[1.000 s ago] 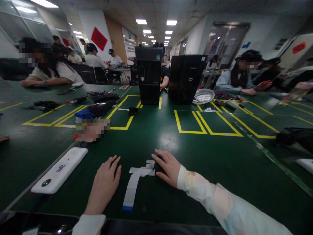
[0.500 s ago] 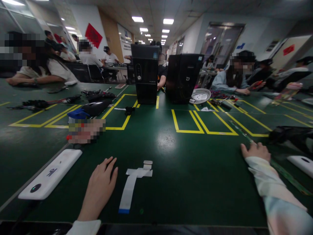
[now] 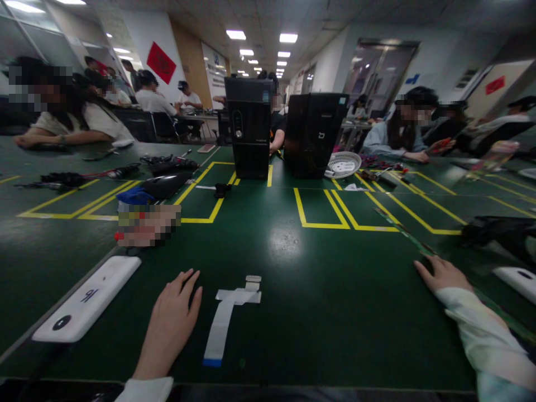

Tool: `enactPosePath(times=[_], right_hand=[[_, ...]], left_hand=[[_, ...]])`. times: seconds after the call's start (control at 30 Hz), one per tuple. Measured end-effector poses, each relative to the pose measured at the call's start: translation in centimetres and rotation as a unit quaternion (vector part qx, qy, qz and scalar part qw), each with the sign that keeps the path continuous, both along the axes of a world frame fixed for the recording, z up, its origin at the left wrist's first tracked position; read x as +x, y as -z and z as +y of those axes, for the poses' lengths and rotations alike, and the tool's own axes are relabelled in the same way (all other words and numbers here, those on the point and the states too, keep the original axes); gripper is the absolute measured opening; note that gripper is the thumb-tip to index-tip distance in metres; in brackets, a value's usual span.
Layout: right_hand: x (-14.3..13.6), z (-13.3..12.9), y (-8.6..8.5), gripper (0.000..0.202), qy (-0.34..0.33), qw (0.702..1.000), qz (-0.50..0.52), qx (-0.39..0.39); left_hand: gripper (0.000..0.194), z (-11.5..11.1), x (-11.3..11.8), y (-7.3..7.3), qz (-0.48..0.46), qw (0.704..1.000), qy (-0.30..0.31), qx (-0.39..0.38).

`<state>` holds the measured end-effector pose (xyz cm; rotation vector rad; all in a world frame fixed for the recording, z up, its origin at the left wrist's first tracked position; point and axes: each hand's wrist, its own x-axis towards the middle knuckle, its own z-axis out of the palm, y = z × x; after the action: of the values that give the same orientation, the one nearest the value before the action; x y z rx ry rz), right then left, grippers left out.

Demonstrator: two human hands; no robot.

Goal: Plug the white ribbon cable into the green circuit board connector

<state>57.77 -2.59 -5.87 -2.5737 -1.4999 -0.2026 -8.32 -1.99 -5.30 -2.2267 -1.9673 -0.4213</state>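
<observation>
My left hand [image 3: 173, 304] lies palm down on the green table, fingers stretched out and holding nothing. Just to its right is a white flat ribbon cable [image 3: 220, 329] with a blue end, a folded crosspiece and a small connector at the top. At the right, my right hand [image 3: 446, 274] has its fingers over a long, narrow green circuit board strip [image 3: 400, 229]. The strip slants from the yellow tape lines down under the hand and sleeve. My thumb points out to the left; the fingers' underside is hidden.
A white device [image 3: 90, 298] lies left of my left hand; another white device [image 3: 517, 282] lies at the right edge. Two black computer towers [image 3: 251, 128] stand ahead. A white basket [image 3: 355, 163], cables [image 3: 67, 178] and a blue-black item [image 3: 154, 187] lie farther back. Other people sit around.
The circuit board strip has shifted left and toward me at its far end. My right hand has moved slightly nearer with it. My left hand and the ribbon cable have stayed put.
</observation>
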Motion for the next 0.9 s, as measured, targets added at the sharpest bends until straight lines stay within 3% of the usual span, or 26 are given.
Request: enactPosePath(times=[0.17, 0.37, 0.5, 0.67, 0.9], right_hand=[[-1.8, -3.6, 0.2, 0.073, -0.091, 0.995, 0.042, 0.009], [-4.1, -5.6, 0.4, 0.059, -0.225, 0.969, 0.089, 0.055], [-7.8, -4.6, -0.1, 0.053, -0.318, 0.941, 0.097, 0.062], [-15.1, -2.4, -1.1, 0.048, -0.435, 0.894, 0.082, 0.073], [-23.5, 2.1, -0.9, 0.045, -0.539, 0.837, 0.068, 0.065]], left_hand=[[0.057, 0.0, 0.0, 0.1, -0.001, 1.000, 0.000, -0.001], [0.058, -0.1, 0.1, 0.0, -0.002, 1.000, 0.003, 0.002], [0.060, -0.1, 0.1, -0.1, 0.000, 1.000, 0.001, -0.006], [0.058, -0.2, 0.2, -0.2, -0.001, 1.000, 0.002, 0.002], [0.058, -0.2, 0.4, -0.3, 0.000, 1.000, -0.001, 0.000]])
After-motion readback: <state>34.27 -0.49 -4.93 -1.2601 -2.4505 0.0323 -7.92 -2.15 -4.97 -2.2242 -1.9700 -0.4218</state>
